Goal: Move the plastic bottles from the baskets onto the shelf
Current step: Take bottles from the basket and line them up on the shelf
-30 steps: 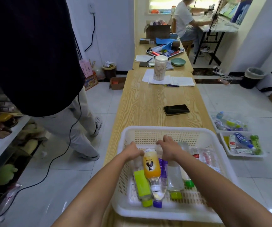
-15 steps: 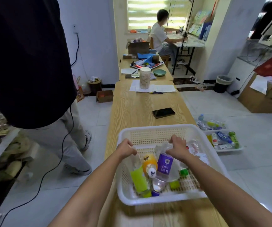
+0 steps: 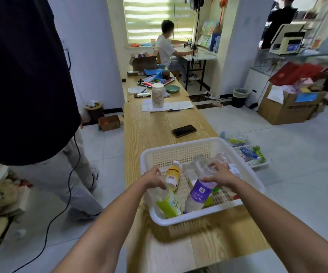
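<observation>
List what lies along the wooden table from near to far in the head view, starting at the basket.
White basket with the bottles → black phone → papers with the clear jar standing on them → green bowl → tray of clutter → cardboard box.

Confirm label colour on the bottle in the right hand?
Purple, with white print, on the clear bottle held by the right hand. Head view, the only one.
</observation>
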The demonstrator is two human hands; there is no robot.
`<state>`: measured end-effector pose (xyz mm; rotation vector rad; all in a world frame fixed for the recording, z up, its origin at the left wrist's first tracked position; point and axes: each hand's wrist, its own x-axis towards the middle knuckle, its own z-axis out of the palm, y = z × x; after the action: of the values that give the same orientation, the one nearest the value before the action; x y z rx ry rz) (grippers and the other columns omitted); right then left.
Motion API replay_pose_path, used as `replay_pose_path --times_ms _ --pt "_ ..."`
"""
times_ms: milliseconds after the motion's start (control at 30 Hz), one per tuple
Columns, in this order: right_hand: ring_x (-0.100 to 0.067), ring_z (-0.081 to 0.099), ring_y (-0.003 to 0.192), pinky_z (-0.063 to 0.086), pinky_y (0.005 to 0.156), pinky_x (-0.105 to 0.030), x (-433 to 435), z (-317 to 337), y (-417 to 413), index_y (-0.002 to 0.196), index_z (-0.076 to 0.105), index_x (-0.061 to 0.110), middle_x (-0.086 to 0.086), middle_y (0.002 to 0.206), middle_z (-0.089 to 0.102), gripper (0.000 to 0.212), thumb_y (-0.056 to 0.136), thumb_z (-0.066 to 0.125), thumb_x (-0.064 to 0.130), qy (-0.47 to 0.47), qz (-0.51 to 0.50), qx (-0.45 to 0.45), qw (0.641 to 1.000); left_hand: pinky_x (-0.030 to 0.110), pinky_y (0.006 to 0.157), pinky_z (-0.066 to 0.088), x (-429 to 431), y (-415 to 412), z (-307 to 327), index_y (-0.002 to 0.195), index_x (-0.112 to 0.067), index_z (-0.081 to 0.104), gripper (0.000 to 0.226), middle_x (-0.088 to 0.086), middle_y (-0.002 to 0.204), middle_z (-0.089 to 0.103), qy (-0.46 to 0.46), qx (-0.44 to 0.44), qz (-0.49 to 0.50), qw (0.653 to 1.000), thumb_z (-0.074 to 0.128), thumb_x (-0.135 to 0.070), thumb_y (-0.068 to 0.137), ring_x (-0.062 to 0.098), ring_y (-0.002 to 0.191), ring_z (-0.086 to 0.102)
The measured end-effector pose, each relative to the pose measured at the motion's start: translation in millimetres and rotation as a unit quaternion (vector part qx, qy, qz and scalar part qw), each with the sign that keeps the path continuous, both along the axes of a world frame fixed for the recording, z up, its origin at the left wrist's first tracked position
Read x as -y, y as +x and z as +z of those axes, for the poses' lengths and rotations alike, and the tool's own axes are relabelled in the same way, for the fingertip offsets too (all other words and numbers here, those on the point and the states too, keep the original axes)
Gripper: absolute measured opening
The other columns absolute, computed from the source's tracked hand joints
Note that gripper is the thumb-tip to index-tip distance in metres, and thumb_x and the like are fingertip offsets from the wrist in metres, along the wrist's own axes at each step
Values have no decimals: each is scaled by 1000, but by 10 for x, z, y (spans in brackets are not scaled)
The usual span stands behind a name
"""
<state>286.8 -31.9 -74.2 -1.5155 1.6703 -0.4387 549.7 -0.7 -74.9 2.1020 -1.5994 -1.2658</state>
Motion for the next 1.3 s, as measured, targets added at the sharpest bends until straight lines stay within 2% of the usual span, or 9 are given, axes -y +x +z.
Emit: replay_pose_path --times_ms 67,200,333,467,600,867,1000,1133,1300 --pt "-27 46 114 52 55 -28 -108 41 -34 118 39 24 2 116 41 64 71 83 19 34 11 6 999 46 95 49 -23 -13 -1 130 -11 40 68 12 127 52 5 26 -17 999 80 -19 75 32 116 53" --pt "-22 50 102 47 55 -27 -299 91 -144 123 32 21 -2 122 43 74 70 84 27 72 13 -43 996 43 102 45 -54 -55 61 134 -8 44 73 12 134 53 12 54 -44 998 82 -20 73 29 121 52" --pt "-27 57 99 51 55 -32 -431 226 -130 146 12 21 -10 132 43 108 66 84 36 97 23 -132 986 51 99 47 -179 -105 164 141 -7 38 79 16 140 47 156 33 -52 986 81 -22 76 38 124 49" --pt "-25 61 73 48 43 -26 -470 378 46 143 19 16 -20 126 51 102 68 82 40 116 41 -205 971 47 102 45 -313 -133 189 148 -6 26 88 21 146 36 225 -16 0 974 78 -25 80 39 128 46" --pt "-33 63 88 53 60 -33 -483 480 72 146 23 8 -27 130 52 97 75 75 50 198 43 -207 957 48 100 47 -391 -130 212 149 -4 20 89 26 144 34 229 -39 50 971 75 -26 82 42 126 47" --pt "-22 69 61 56 57 -28 -933 270 -406 131 43 6 -17 88 66 85 69 75 54 263 -23 46 963 54 92 50 -801 -148 21 141 -4 33 65 24 134 43 162 -255 188 935 67 -20 87 44 116 51" --pt "-30 70 80 59 77 -40 -1363 -143 -622 125 53 3 -22 100 70 76 65 78 43 267 -115 314 904 46 78 53 -1158 -270 -98 132 1 44 48 21 101 58 139 -419 259 859 64 -16 91 34 87 59" --pt "-33 70 80 59 67 -40 -1797 -316 -608 124 54 0 -22 103 70 61 72 72 28 251 -156 432 852 31 45 53 -1569 -540 -138 123 5 51 34 19 88 60 83 -514 279 807 59 -6 92 27 62 62" --pt "-28 65 86 50 83 -40 -2348 -286 -681 123 56 -1 -18 103 66 52 73 70 5 204 -120 522 819 33 60 56 -1950 -834 -195 115 8 55 30 20 91 63 48 -604 240 759 58 -1 87 25 72 64"
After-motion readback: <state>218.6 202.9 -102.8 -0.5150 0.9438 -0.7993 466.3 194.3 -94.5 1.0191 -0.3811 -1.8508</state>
